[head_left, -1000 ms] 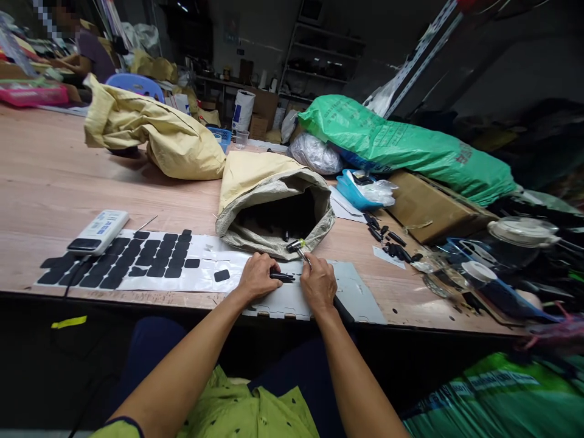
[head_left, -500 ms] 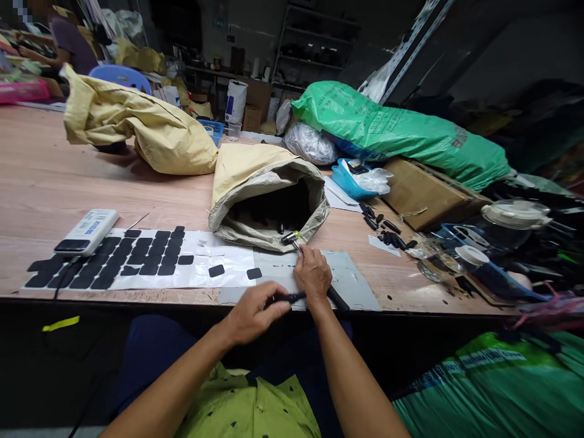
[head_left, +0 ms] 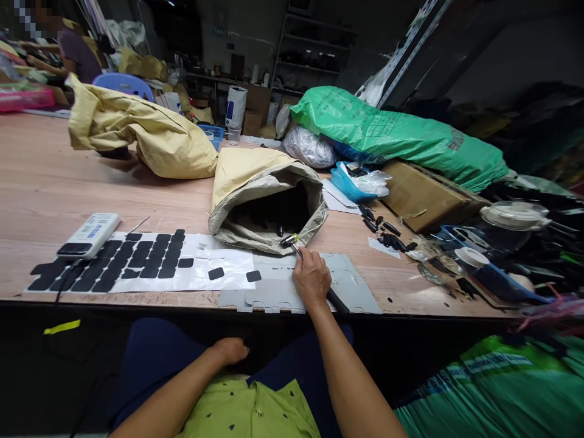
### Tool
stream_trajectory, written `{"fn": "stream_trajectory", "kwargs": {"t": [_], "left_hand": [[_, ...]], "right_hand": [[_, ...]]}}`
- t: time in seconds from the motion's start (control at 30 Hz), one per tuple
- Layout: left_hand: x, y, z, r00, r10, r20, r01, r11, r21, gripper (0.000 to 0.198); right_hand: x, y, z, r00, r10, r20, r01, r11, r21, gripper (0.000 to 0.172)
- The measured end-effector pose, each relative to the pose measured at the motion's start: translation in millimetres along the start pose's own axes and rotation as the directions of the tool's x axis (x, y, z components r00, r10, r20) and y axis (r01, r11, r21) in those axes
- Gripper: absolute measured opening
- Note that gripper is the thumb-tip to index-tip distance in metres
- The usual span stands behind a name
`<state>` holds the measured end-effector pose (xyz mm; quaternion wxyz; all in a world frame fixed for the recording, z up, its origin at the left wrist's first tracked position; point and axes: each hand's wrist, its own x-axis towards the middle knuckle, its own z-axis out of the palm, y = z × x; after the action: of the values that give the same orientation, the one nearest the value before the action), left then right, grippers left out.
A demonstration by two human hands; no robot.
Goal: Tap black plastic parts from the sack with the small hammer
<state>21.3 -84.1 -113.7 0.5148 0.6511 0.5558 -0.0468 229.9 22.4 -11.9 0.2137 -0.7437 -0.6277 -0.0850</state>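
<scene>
My right hand (head_left: 312, 277) is closed around a small hammer (head_left: 338, 301) with a black grip and metal shaft. The hammer's head rests by the lower lip of an open paper sack (head_left: 269, 242), whose inside is dark. Under the hand lies a grey board (head_left: 351, 286). Below the table edge, over my lap, my left hand (head_left: 230, 351) is curled; its fingertips are in shadow, and what they hold cannot be made out. Left of the board, a white sheet (head_left: 237, 258) carries rows of black rounded pads (head_left: 159, 255).
A white device (head_left: 93, 231) with a cable sits at the left. Behind are a second yellow sack (head_left: 168, 146), a green sack (head_left: 387, 128) and a cardboard box (head_left: 433, 194). Black parts (head_left: 392, 237) and a clear jar (head_left: 511, 225) are at right. A person (head_left: 75, 52) sits far left.
My left hand has dropped from the board down to my lap; the black handle-like piece it held is out of sight. My right hand stays on the hammer in nearly the same place.
</scene>
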Motion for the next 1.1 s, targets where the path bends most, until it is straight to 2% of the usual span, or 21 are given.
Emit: {"fn": "stream_trajectory", "kwargs": {"t": [0.07, 0.13, 0.2, 0.23, 0.27, 0.3, 0.33, 0.37, 0.4, 0.43, 0.47, 0.53, 0.63, 0.8, 0.87, 0.93, 1.0, 1.03, 1.1], "left_hand": [[-14.4, 20.5, -8.1, 0.998, 0.041, 0.038, -0.043, 0.997, 0.058, 0.043], [-31.7, 50.8, -25.4, 0.965, 0.217, 0.149, -0.227, 0.973, 0.052, 0.040], [-43.4, 86.0, -52.8, 0.839, 0.478, 0.260, -0.462, 0.878, -0.124, 0.037], [-44.5, 103.5, -69.9, 0.774, 0.583, 0.248, -0.546, 0.812, -0.205, 0.036], [-41.5, 120.0, -88.5, 0.729, 0.665, 0.163, -0.622, 0.743, -0.245, 0.034], [-34.4, 134.9, -108.0, 0.711, 0.703, 0.027, -0.681, 0.697, -0.227, 0.032], [-23.5, 147.5, -127.7, 0.710, 0.694, -0.124, -0.704, 0.693, -0.155, 0.029], [-9.7, 157.6, -146.7, 0.708, 0.641, -0.297, -0.681, 0.731, -0.046, 0.026], [5.8, 165.3, -164.3, 0.689, 0.560, -0.459, -0.598, 0.798, 0.076, 0.024], [21.8, 170.5, -179.9, 0.661, 0.480, -0.577, -0.473, 0.863, 0.176, 0.023], [37.0, 173.5, -192.8, 0.647, 0.438, -0.625, -0.363, 0.897, 0.253, 0.025], [61.9, 174.9, -210.3, 0.674, 0.401, -0.621, -0.181, 0.904, 0.387, 0.033], [81.3, 170.8, -219.1, 0.746, 0.393, -0.538, -0.093, 0.861, 0.500, 0.041], [82.0, 165.9, -220.1, 0.764, 0.417, -0.493, -0.113, 0.838, 0.534, 0.035], [73.9, 166.2, -219.2, 0.738, 0.467, -0.487, -0.157, 0.821, 0.550, 0.032], [60.7, 166.2, -213.3, 0.657, 0.555, -0.510, -0.236, 0.794, 0.560, 0.028], [44.8, 163.6, -199.5, 0.567, 0.632, -0.529, -0.342, 0.764, 0.547, 0.026], [37.3, 160.8, -189.8, 0.549, 0.655, -0.519, -0.395, 0.751, 0.529, 0.026], [26.1, 152.4, -167.5, 0.581, 0.674, -0.457, -0.475, 0.736, 0.482, 0.025]], "right_hand": [[-0.1, 0.3, 0.7, 1.000, -0.009, -0.009, 0.009, 1.000, -0.002, 0.033], [-0.2, 0.3, 0.8, 1.000, -0.020, -0.018, 0.020, 1.000, -0.008, 0.033], [-0.3, -0.3, 0.0, 1.000, -0.023, -0.018, 0.023, 1.000, -0.020, 0.033], [-0.3, -0.7, -0.6, 1.000, -0.021, -0.013, 0.020, 0.999, -0.029, 0.033], [-0.3, -1.2, -1.2, 1.000, -0.018, -0.005, 0.017, 0.999, -0.037, 0.033], [-0.3, -1.6, -1.8, 1.000, -0.015, 0.001, 0.015, 0.999, -0.043, 0.033], [-0.2, -1.9, -2.2, 1.000, -0.013, 0.005, 0.013, 0.999, -0.045, 0.033], [-0.2, -2.0, -2.4, 1.000, -0.013, 0.006, 0.013, 0.999, -0.043, 0.033], [-0.1, -2.0, -2.3, 1.000, -0.014, 0.005, 0.014, 0.999, -0.039, 0.033], [-0.1, -1.8, -2.1, 1.000, -0.015, 0.002, 0.015, 0.999, -0.033, 0.032], [0.1, -1.5, -1.6, 1.000, -0.017, 0.000, 0.017, 0.999, -0.029, 0.032], [0.5, -0.8, -0.5, 1.000, -0.016, 0.002, 0.016, 1.000, -0.025, 0.032], [1.4, -0.4, 0.1, 1.000, -0.011, 0.013, 0.012, 1.000, -0.024, 0.032], [2.1, -1.4, -0.7, 1.000, -0.005, 0.028, 0.005, 0.999, -0.033, 0.030], [2.0, -1.9, -0.8, 1.000, 0.001, 0.030, 0.000, 0.999, -0.039, 0.030], [2.0, -2.5, -1.1, 0.999, 0.008, 0.032, -0.006, 0.999, -0.045, 0.030], [2.1, -3.1, -1.7, 0.999, 0.012, 0.038, -0.010, 0.999, -0.049, 0.030], [2.1, -3.3, -2.2, 0.999, 0.011, 0.041, -0.009, 0.999, -0.051, 0.030], [1.9, -3.6, -2.9, 0.999, 0.011, 0.044, -0.009, 0.998, -0.057, 0.030]]}}
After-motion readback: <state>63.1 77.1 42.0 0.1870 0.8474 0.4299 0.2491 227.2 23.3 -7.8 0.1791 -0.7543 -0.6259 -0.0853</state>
